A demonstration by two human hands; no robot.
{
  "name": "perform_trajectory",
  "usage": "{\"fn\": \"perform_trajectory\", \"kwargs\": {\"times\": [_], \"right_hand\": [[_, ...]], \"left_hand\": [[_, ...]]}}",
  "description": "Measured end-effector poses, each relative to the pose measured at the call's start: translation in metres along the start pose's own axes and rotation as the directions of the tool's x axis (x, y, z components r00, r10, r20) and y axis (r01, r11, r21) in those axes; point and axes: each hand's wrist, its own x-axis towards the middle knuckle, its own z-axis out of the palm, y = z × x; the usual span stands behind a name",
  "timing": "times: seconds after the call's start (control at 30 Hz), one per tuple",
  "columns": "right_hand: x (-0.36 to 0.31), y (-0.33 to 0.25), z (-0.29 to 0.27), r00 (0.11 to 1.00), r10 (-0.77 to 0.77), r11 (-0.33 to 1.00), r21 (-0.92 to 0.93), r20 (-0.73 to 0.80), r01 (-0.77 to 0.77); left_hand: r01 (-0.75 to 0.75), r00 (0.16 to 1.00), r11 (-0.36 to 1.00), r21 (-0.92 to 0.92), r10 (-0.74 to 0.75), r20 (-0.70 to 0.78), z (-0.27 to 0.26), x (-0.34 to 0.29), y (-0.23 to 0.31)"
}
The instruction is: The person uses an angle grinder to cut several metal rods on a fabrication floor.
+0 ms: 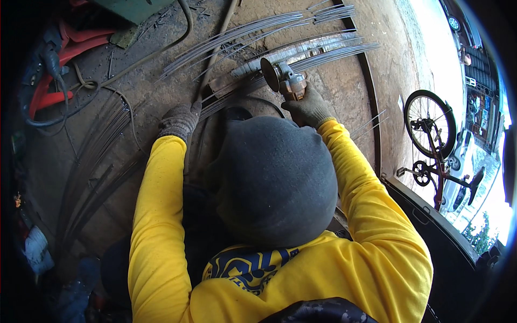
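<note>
My right hand [309, 107], in a grey knit glove, is closed round the body of an angle grinder [293, 85]. The grinder's round disc [270, 74] faces left, close above a bundle of thin metal rods [229, 98]. My left hand [181, 119], gloved too, is closed at the left end of these rods; its fingertips are partly hidden. Beside the disc, a long metal bar [250, 66] lies slantwise under and among the rods. Yellow sleeves cover both my arms, and a dark cap [277, 180] hides the ground between them.
More thin rods [237, 36] lie beyond the bar. Loose dark rods [102, 145] spread on the left ground. Red-handled equipment [59, 70] with cables stands at the far left, near a green box [132, 8]. A bicycle [436, 140] is at the right, past a metal edge [371, 91].
</note>
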Motion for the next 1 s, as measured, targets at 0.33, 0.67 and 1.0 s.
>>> {"fn": "perform_trajectory", "kwargs": {"times": [0.33,0.67,1.0], "right_hand": [[0.006,-0.001,0.001,1.000,0.010,0.998,-0.058,-0.015,-0.011],[-0.004,-0.010,-0.002,1.000,0.016,0.998,-0.061,-0.022,-0.018],[0.001,-0.012,-0.008,1.000,0.003,0.990,-0.141,0.009,-0.001]], "left_hand": [[-0.015,0.990,1.000,0.004,0.015,-0.139,0.018,0.008,-0.006],[-0.002,0.999,1.000,0.002,0.002,-0.047,0.006,0.004,-0.004],[-0.018,0.999,1.000,-0.005,0.018,-0.035,0.005,0.001,-0.003]]}}
